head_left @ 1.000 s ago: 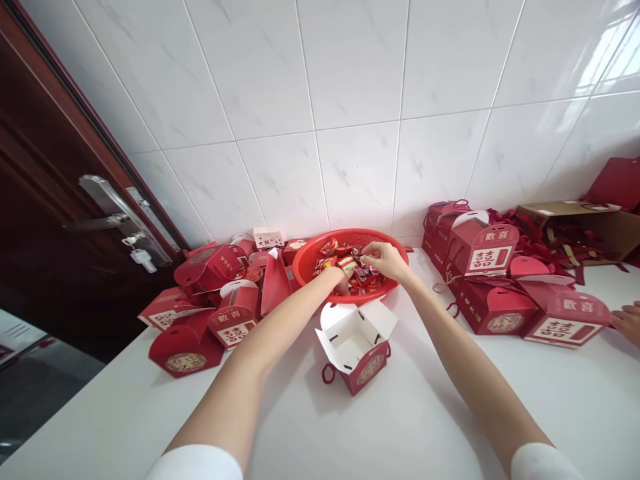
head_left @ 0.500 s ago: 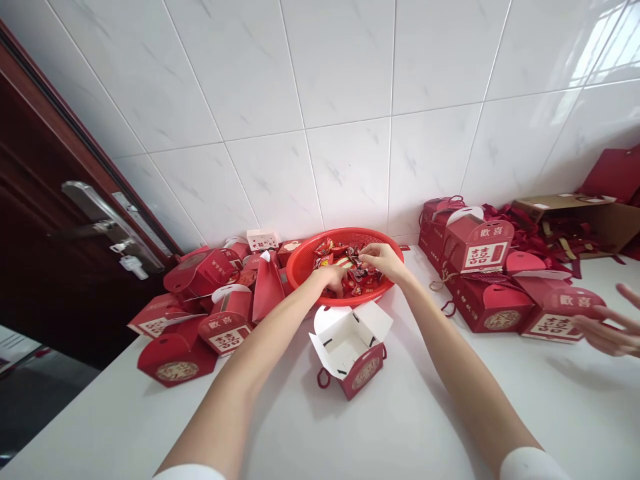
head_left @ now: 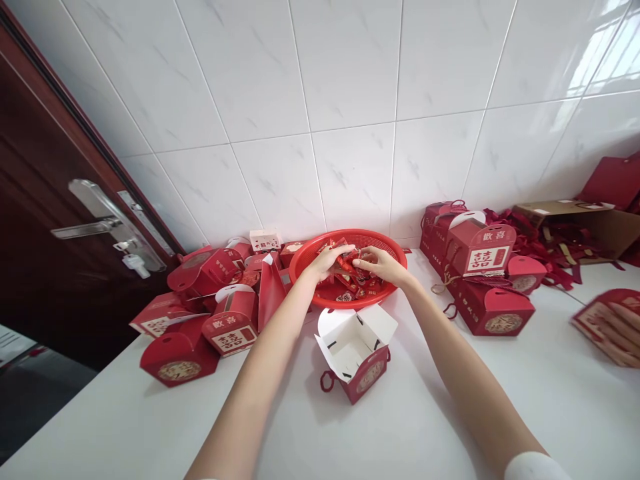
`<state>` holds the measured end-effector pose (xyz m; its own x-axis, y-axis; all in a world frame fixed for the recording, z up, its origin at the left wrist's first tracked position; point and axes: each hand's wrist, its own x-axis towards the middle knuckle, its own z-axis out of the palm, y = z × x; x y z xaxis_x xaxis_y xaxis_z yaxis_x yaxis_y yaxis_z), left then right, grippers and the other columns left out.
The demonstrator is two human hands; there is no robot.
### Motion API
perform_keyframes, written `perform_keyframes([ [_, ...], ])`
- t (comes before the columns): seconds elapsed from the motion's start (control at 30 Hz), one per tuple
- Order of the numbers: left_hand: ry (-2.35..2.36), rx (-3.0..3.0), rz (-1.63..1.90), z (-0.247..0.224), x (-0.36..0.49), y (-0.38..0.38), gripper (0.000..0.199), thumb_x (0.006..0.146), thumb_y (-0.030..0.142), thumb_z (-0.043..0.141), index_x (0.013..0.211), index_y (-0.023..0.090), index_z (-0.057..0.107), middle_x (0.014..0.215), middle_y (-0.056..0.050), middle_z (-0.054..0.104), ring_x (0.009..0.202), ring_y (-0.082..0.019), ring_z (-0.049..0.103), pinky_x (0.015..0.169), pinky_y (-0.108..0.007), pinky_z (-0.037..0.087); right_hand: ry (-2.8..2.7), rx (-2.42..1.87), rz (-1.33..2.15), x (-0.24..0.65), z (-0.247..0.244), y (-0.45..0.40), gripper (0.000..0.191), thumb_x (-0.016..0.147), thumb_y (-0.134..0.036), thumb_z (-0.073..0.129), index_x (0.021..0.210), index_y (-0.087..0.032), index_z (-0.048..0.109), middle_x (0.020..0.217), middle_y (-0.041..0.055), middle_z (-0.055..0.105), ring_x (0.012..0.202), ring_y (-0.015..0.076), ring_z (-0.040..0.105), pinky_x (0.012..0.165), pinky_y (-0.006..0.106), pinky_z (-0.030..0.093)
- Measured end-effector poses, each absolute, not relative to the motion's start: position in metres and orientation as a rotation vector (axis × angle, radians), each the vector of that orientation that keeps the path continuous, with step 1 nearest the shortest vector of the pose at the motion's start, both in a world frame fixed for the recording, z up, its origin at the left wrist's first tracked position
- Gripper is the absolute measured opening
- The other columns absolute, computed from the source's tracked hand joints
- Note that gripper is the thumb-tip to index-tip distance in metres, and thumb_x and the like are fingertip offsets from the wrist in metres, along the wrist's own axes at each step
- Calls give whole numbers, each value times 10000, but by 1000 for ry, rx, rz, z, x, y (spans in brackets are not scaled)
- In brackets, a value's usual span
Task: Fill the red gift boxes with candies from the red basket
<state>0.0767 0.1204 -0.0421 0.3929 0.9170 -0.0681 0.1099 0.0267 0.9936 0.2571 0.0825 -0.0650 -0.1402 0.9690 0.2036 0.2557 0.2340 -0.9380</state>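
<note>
Both hands are over a red plastic basket of small wrapped candies. My left hand, on the basket's left side, has its fingers curled around red-wrapped candies. Opposite it, my right hand pinches at red wrappers in the middle of the basket. How many pieces each hand holds is hidden by the fingers. Just in front of the basket stands an open red gift box, its white flaps spread and its white inside bare. Red cord loops hang at its sides.
Closed red boxes are heaped at the left, near a dark door. More stacked boxes stand at the right. Beyond them lies a cardboard carton with red ribbons. Another person's hand grasps a red box at the right edge.
My hands have risen slightly from the candies and drawn closer together, with red wrappers now between them. At the right, the other person's hand has taken a box away from the stack.
</note>
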Motion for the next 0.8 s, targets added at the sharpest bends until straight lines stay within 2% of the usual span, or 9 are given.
perform_keyframes([
  [0.07, 960, 1363, 842, -41, 77, 120, 319, 721, 420, 794, 865, 156, 687, 746, -27, 679, 580, -118, 617, 535, -225, 519, -1591, -1159, 1000, 258, -66, 84, 324, 768, -341, 770, 1010, -166, 645, 903, 36, 705, 839, 164, 658, 730, 270, 528],
  [0.2, 915, 1312, 831, -39, 77, 118, 295, 709, 307, 799, 952, 160, 722, 808, -30, 698, 635, -124, 627, 558, -222, 525, -1551, -1146, 1042, 260, -68, 86, 224, 793, -289, 692, 974, -178, 622, 785, 3, 677, 661, 147, 622, 591, 262, 515],
  [0.37, 898, 1292, 805, -37, 75, 117, 383, 702, 205, 728, 1085, 192, 738, 780, -18, 687, 635, -135, 599, 568, -237, 520, -1467, -1123, 1016, 260, -69, 86, 108, 767, -219, 638, 862, -188, 597, 770, 0, 671, 646, 138, 606, 573, 246, 501],
  [0.63, 964, 1275, 885, -38, 75, 119, 577, 658, 102, 676, 1216, 245, 697, 852, -1, 679, 650, -107, 553, 540, -188, 446, -1339, -1090, 985, 259, -71, 88, 242, 709, -202, 636, 951, -205, 624, 814, 8, 695, 679, 160, 639, 608, 277, 524],
  [0.8, 967, 1257, 912, -39, 75, 121, 512, 663, 100, 682, 1160, 219, 705, 803, 3, 658, 599, -101, 531, 537, -201, 454, -1263, -1060, 944, 261, -75, 93, 337, 679, -220, 629, 1015, -212, 603, 808, -1, 696, 698, 167, 641, 641, 296, 521],
])
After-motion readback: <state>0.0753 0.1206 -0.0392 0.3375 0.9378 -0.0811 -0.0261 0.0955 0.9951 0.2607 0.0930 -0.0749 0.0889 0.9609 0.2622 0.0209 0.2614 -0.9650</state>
